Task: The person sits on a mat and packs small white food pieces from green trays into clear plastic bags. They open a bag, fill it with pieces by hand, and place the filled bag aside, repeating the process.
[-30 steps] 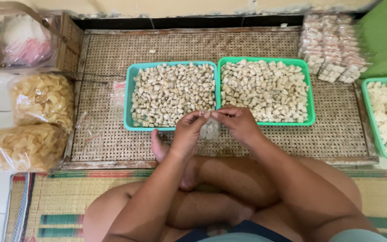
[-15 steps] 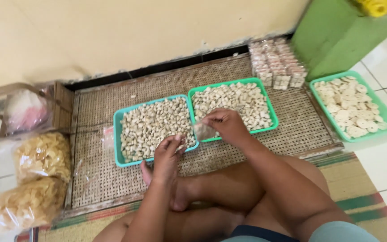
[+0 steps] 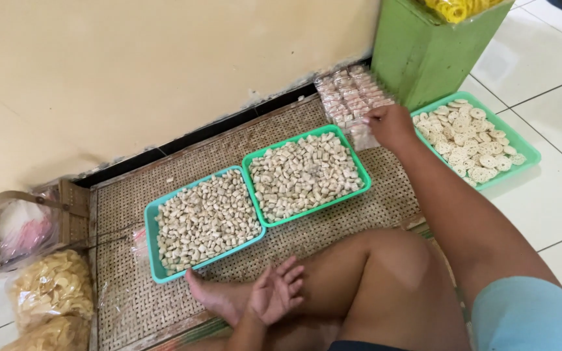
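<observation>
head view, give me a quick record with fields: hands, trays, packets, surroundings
right hand: reaching out, holds a small clear packet by the pile of filled packets
left hand: open, resting by the person's foot
trays: two green trays of small pale pieces, left tray and middle tray, on a woven mat; a third tray of round crackers on the tiled floor
surroundings: green box, bags of chips

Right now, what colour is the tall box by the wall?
Green, seen in the head view: the tall green box.
</observation>
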